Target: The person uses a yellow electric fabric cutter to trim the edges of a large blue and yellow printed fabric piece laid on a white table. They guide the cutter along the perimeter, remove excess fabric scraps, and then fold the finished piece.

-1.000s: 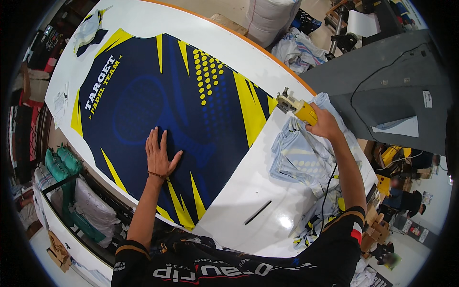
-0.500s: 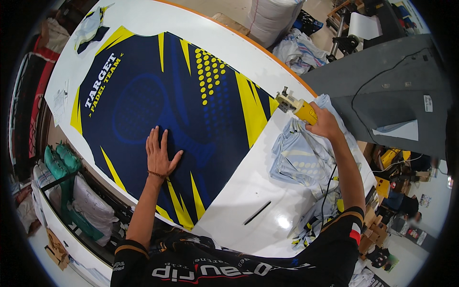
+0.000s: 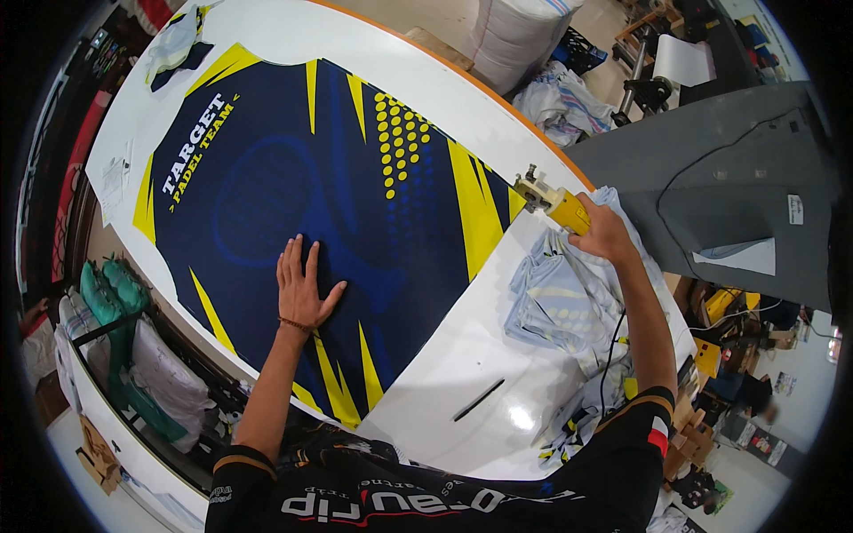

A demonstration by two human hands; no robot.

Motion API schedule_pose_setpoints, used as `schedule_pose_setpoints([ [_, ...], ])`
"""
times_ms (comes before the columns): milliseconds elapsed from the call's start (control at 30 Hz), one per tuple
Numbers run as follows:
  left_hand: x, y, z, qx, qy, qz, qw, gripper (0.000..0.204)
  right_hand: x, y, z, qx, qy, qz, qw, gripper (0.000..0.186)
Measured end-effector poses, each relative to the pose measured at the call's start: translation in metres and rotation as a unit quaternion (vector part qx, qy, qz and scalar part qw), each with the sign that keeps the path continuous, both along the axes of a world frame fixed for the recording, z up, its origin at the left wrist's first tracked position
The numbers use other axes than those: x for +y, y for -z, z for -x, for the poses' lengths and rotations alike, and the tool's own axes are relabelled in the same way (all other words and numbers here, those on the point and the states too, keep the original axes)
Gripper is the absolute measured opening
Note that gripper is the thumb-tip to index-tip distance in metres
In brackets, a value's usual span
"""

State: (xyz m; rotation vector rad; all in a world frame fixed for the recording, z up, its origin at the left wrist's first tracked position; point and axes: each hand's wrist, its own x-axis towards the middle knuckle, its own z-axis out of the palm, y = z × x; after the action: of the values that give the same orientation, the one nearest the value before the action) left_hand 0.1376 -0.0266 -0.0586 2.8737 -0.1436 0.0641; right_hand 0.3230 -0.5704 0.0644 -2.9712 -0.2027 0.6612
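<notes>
Spread flat on the white table is a cut fabric panel (image 3: 382,293) in navy with yellow spikes, yellow dots and a faint blue racket print. My left hand (image 3: 305,289) lies palm down on its lower middle, fingers outstretched. My right hand (image 3: 601,229) grips the yellow body of a handheld electric cloth cutter (image 3: 566,210). The cutter's metal head sits right at the panel's far right corner; whether the blade touches the cloth is too small to tell. Below the cutter, a heap of pale blue fabric pieces (image 3: 555,293) lies beside my right forearm, with a black cord hanging across it.
A black pen (image 3: 479,400) lies on the white table (image 3: 444,422). Fabric scraps (image 3: 178,44) rest at the far left corner, near a paper sheet (image 3: 115,182). Beyond the orange table edge stand a white sack (image 3: 524,40) and a grey board (image 3: 720,178). Bagged goods (image 3: 164,382) fill a rack at left.
The view has shifted slightly. Both hands keep their places, the left flat on the panel and the right on the cloth cutter at the corner.
</notes>
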Motion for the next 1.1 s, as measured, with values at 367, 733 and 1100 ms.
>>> schedule_pose_setpoints([
  [367, 0.0, 0.001, 0.001, 0.008, -0.003, 0.0, 1.0, 0.09, 0.009, 0.002, -0.007, -0.008, -0.008, 0.0, 1.0, 0.084],
  [733, 0.0, 0.001, 0.0, 0.008, -0.003, 0.001, 1.0, 0.09, 0.017, 0.004, -0.012, -0.017, -0.02, -0.013, 1.0, 0.082],
  [1100, -0.079, -0.029, -0.064, -0.035, 0.062, 0.083, 0.994, 0.08, 0.01, 0.015, -0.006, -0.022, -0.006, -0.043, 0.999, 0.077],
])
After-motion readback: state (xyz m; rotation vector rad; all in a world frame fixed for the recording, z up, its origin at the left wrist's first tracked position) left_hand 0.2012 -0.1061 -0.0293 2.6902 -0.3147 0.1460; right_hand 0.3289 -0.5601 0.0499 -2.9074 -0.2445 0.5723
